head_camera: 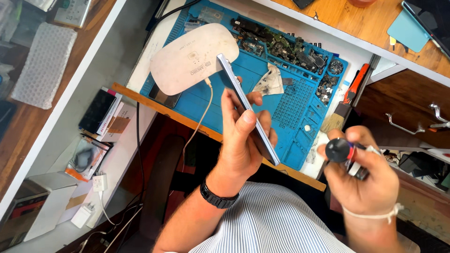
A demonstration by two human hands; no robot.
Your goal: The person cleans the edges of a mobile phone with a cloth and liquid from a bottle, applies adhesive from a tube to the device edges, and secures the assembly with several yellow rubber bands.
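Left hand: your left hand (241, 140) grasps the phone (246, 105) edge-on, above the blue mat (286, 100).
Right hand: your right hand (363, 175) is clenched around a small black tool (338, 150), right of the phone.

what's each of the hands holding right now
Left hand: closed on a smartphone, held edge-up.
Right hand: closed on a small black round-headed tool.

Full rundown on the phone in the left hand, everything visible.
The phone is a slim slab seen nearly edge-on, with a silvery, metallic-looking frame and rounded corners. The left hand holds it tilted above the blue work mat, thumb along the near face and fingertips behind. Its top corner overlaps the white oval device. Whether it is powered on cannot be told.
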